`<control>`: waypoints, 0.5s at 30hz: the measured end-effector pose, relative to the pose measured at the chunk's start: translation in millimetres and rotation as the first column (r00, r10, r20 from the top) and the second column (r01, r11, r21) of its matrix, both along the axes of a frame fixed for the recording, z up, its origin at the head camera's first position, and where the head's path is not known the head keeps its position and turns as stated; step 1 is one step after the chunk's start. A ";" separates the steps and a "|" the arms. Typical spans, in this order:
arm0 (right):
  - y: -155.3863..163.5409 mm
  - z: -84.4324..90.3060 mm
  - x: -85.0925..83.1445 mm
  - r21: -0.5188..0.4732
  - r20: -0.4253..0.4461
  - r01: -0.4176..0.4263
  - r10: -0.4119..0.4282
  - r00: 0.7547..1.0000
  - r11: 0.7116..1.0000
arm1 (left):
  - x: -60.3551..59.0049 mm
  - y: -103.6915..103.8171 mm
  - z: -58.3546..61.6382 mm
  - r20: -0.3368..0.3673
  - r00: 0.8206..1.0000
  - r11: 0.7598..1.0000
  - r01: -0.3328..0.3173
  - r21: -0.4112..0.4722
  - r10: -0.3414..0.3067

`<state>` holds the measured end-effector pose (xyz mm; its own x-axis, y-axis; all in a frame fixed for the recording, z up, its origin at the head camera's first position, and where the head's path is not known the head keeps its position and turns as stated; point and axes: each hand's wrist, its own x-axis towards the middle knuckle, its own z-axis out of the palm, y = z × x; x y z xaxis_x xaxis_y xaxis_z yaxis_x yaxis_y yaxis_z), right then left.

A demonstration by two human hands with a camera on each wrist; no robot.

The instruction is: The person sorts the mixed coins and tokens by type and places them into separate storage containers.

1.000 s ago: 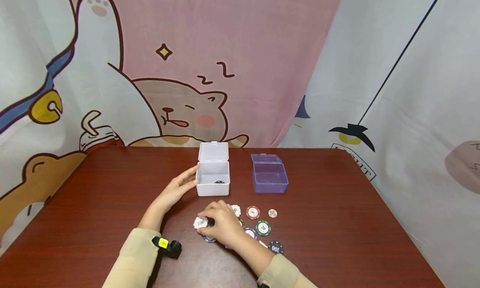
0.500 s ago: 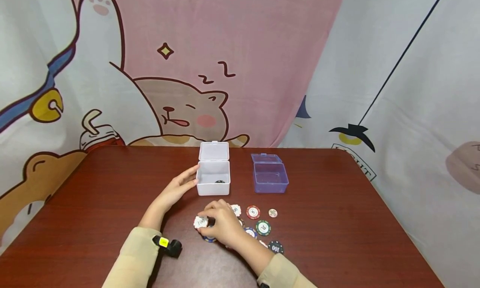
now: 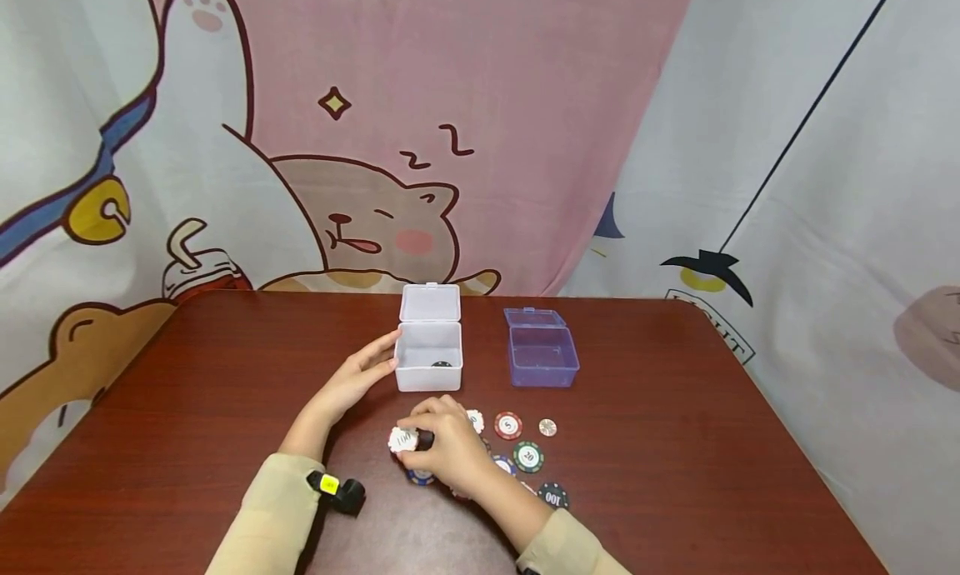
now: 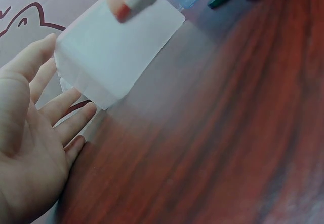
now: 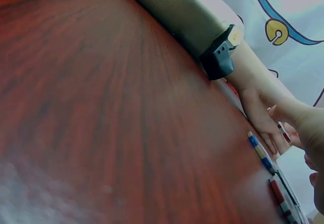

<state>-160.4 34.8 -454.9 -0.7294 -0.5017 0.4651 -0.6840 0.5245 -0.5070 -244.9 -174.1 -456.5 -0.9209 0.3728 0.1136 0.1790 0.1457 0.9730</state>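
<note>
My right hand (image 3: pixel 453 450) pinches a white poker chip (image 3: pixel 402 440) marked 100 between thumb and fingers, just above the table. In the left wrist view that chip's red-and-white edge (image 4: pixel 132 3) shows blurred. Straight fingers of my left hand (image 3: pixel 352 383) touch the left side of a white plastic box (image 3: pixel 428 380), whose lid stands raised at the back. Inside the box lies one dark chip (image 3: pixel 442 364). A blue chip (image 3: pixel 420 477) lies on the table under the held one. My right hand partly hides other chips.
A translucent purple box (image 3: pixel 543 377), lid raised, stands right of the white one. Several chips lie right of my right hand, among them a red one (image 3: pixel 508 426), a green one (image 3: pixel 528 457), a black one (image 3: pixel 553 496) and a small patterned disc (image 3: pixel 547 427).
The right hand has raised the white chip slightly, showing more of the blue chip below it. The left hand stays against the white box.
</note>
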 end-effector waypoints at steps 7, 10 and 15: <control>7.0 7.8 -3.7 -0.039 -0.033 0.018 -0.019 0.999 0.999 | -3.0 0.0 -4.8 -0.012 1.000 1.000 0.010 0.008 -0.010; 11.2 12.8 -7.1 -0.060 -0.053 0.034 -0.037 0.998 0.998 | -3.0 0.4 -4.6 -0.004 1.000 1.000 0.002 0.005 -0.002; 18.1 22.9 -16.1 -0.098 -0.092 0.053 -0.062 0.994 0.994 | -3.1 -0.6 -4.7 -0.004 1.000 1.000 0.000 0.003 0.000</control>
<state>-176.5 52.9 -432.0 -0.7059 -0.4105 0.5773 -0.7016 0.5170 -0.4903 -247.9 -174.7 -461.2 -0.9204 0.3727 0.1182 0.1828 0.1430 0.9727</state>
